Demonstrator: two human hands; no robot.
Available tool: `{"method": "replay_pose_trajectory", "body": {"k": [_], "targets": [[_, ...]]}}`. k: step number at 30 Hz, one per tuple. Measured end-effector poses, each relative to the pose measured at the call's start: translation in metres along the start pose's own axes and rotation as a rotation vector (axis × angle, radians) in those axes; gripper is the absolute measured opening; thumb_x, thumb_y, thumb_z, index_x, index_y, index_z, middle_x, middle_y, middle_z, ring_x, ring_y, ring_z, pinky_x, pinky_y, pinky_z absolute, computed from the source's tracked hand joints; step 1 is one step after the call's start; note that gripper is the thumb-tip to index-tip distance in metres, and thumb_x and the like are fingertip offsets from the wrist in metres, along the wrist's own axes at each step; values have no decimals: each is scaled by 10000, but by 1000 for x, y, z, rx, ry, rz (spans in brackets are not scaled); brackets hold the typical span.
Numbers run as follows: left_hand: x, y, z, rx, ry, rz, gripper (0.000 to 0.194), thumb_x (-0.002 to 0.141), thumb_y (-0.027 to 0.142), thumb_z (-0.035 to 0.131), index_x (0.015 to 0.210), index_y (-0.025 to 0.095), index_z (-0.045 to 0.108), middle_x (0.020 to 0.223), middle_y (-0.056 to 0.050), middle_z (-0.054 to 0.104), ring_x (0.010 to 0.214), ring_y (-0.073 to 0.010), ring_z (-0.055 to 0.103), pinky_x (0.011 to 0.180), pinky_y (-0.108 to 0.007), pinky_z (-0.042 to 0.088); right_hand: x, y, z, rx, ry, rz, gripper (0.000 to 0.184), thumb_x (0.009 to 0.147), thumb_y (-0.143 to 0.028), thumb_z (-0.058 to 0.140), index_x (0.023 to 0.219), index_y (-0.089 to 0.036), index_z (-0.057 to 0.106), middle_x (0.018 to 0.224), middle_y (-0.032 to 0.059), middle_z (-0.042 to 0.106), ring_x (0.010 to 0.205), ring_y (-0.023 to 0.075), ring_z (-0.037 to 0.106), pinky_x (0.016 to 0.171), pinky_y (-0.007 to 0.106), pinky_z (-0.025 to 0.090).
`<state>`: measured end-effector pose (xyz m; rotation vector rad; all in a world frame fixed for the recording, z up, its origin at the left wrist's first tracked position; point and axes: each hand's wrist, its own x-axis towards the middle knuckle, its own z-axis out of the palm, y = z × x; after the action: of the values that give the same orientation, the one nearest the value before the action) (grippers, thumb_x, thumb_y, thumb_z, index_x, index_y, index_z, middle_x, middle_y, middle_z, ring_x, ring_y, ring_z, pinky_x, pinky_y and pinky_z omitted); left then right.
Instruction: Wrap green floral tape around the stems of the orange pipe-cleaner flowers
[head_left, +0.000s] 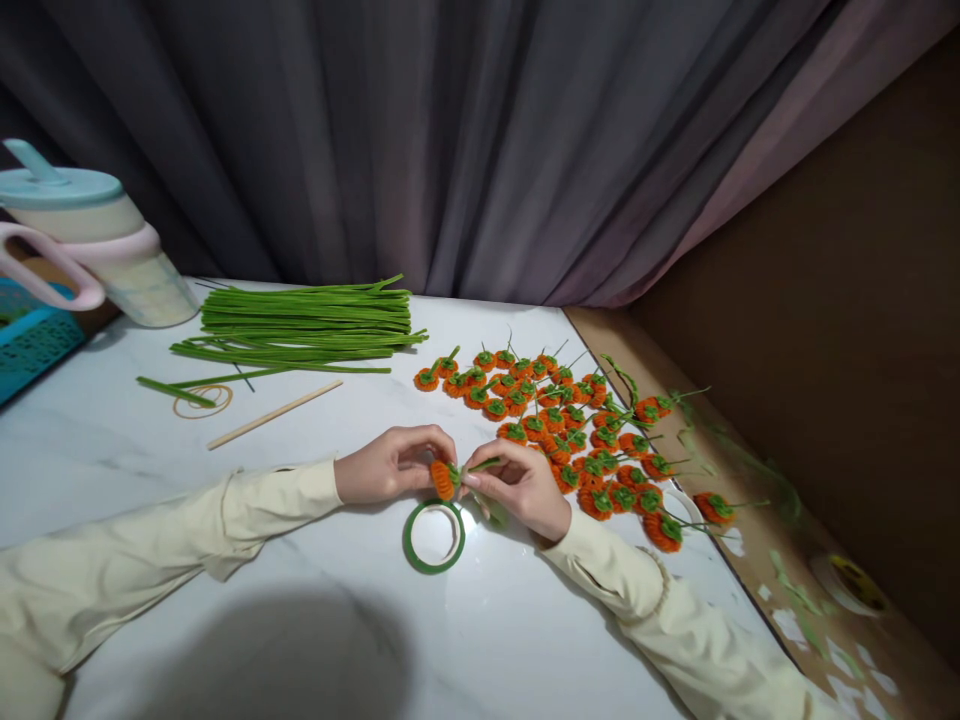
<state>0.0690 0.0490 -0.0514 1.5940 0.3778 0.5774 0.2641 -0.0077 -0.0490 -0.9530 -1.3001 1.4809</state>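
Between the fingers of my left hand (394,463) is a small orange fuzzy pumpkin (442,480) with a green top, tilted on its side. The thumb and fingers of my right hand (525,487) pinch at its green stem (480,465), where a strip of green tape seems to hang down. Just below my hands a roll of green tape (411,540) lies flat on the table. Beyond my right hand spread many finished-looking orange pumpkins (555,420) with green tops and thin stems.
A bundle of green pipe cleaners (307,320) lies at the back, with a wooden stick (274,415) and rubber bands (196,402) nearer. A lidded tumbler (142,255) stands back left beside a blue basket (37,335). Paper scraps (791,628) litter the brown surface past the table's right edge.
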Motion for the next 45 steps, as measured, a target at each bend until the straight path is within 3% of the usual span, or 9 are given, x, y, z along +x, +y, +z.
{"method": "replay_pose_trajectory", "body": {"k": [13,19,24,31,38,45], "targets": [[-1,5,1,214,44,140,129,840,193,516,942,135,571,917,-75,542,826,-149,556,716,-257,494,1,1,-1,-7,10,-1,213,688,-304,731,774,-152,607,638,21,657,493,111,600,411,188,458],[-2,9,2,413,74,236,143,850,176,497,949,140,594,898,-90,575,820,-161,551,744,-284,473,1,0,-1,-14,12,-12,203,676,-283,740,766,-155,610,634,20,661,460,92,574,400,177,452],[-2,8,1,444,83,236,171,857,183,476,948,145,615,894,-93,581,801,-165,552,730,-287,460,1,-2,0,-59,32,-9,195,691,-300,724,758,-153,615,634,20,659,469,97,581,406,181,454],[-1,5,-1,296,98,145,165,833,210,508,905,143,640,898,-84,570,766,-152,551,677,-256,471,3,-2,0,-150,65,-22,198,678,-308,732,734,-147,631,625,14,654,501,100,599,460,180,483],[2,9,-4,-43,22,-35,180,775,282,617,858,123,634,868,-69,557,789,-175,564,707,-283,460,2,-2,-2,-230,27,-57,196,695,-334,716,724,-152,649,633,30,683,541,130,645,504,199,527],[3,10,-4,-193,-4,-119,238,726,311,670,844,110,623,845,-56,557,787,-180,554,727,-288,435,1,-3,-2,-314,36,-119,198,707,-350,706,725,-157,666,660,37,691,578,140,655,528,204,531]]}}
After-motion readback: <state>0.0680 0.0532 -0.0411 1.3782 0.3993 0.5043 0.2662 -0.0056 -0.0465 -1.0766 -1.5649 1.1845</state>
